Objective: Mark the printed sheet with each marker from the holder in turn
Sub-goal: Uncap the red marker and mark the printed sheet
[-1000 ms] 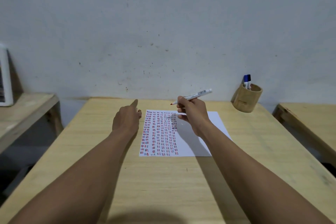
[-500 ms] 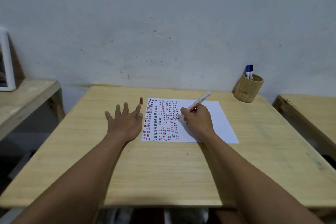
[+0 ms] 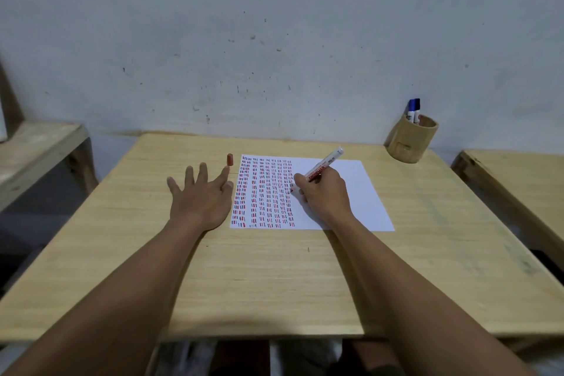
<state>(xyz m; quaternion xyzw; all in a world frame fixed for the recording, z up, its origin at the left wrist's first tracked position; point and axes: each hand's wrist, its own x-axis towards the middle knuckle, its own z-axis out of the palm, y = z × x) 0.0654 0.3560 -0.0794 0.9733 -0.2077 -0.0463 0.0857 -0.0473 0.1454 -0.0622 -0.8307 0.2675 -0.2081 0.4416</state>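
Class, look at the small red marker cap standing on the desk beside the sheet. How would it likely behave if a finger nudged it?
The red cap stands upright on one narrow end, so a nudge would probably tip it. It looks rounded, so once down it may roll across the smooth table. It is tiny beside the left hand, so likely very light and easily flicked away.

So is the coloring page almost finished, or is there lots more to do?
About halfway. The left part of the sheet already has columns of red and blue dashes. The right hand holds the red marker with its tip at the paper. The sheet's right side is blank, and the holder has more markers.
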